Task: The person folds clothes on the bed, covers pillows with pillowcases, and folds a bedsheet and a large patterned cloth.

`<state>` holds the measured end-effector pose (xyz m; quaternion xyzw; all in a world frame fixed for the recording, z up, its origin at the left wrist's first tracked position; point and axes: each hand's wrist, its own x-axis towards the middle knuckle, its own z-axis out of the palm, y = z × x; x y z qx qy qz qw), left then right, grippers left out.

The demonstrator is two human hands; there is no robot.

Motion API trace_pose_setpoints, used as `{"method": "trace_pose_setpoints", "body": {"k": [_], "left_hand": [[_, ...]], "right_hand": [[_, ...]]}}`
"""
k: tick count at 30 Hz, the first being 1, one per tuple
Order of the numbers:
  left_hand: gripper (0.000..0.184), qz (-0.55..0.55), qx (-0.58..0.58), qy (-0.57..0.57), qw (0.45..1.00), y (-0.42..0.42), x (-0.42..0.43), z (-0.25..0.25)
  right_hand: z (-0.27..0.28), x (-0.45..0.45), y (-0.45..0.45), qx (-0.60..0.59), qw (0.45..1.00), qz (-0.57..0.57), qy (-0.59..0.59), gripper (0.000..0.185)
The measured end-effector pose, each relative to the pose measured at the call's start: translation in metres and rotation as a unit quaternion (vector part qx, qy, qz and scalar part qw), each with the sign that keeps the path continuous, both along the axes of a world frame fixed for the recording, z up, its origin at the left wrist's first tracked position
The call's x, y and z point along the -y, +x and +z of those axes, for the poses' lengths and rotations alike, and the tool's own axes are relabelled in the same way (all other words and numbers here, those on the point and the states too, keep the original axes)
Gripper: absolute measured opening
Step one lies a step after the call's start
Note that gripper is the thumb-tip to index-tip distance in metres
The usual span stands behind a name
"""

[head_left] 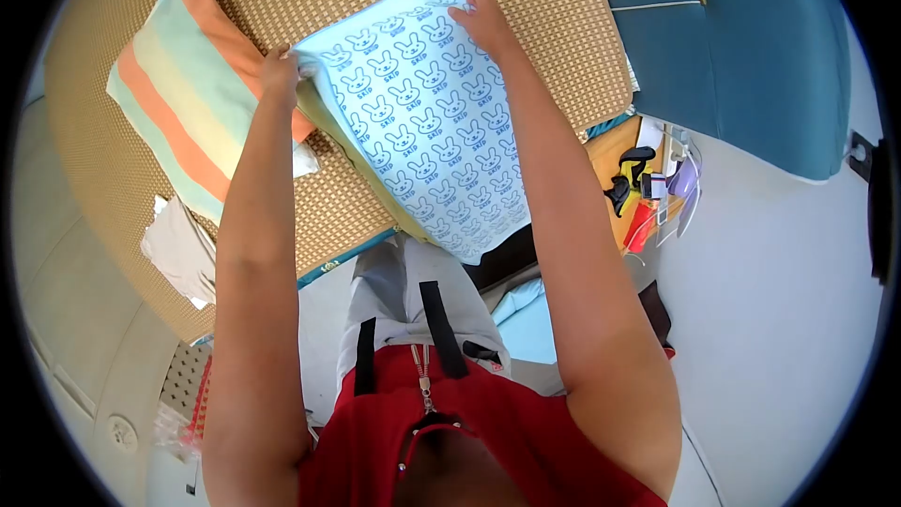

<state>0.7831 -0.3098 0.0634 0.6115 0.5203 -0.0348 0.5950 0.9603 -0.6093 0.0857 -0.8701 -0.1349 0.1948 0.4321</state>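
A light blue pillowcase (422, 117) printed with rabbit faces and the word SKIP spreads between my hands, over the edge of the woven mat (343, 183). My left hand (280, 75) is closed on its upper left corner. At the upper right corner my right hand (483, 19) grips the case, beside a bit of white fabric. An olive-coloured cloth (343, 145) shows along the left side of the case, partly under it. Left of my left hand lies a striped pillow (188, 89) in orange, green and cream.
A blue padded headboard (741, 47) stands at the right. Below it, a small wooden table (615, 164) holds a red item, black and yellow objects and a white wire rack. A beige cloth (178, 249) lies on the mat's left part. Light blue fabric (527, 319) is low beside my legs.
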Motion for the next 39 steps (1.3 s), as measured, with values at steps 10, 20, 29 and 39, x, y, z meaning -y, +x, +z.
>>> {"method": "trace_pose_setpoints", "body": {"k": [10,20,29,39], "left_hand": [[0.079,-0.049,0.125,0.104,0.985,-0.116,0.164,0.061],[0.056,0.035,0.036,-0.419,0.907,-0.155,0.229,0.044],[0.049,0.066,0.095,-0.325,0.939,-0.104,0.206,0.177],[0.079,-0.056,0.0,-0.12,0.991,-0.006,0.057,0.096]], "right_hand": [[-0.01,0.205,-0.123,-0.097,0.98,-0.157,-0.073,0.066],[0.017,0.222,-0.149,-0.108,0.963,-0.049,-0.24,0.048],[0.081,0.214,-0.115,-0.027,0.99,-0.136,-0.002,0.031],[0.044,0.112,0.011,0.013,0.985,-0.155,-0.079,0.028]]}}
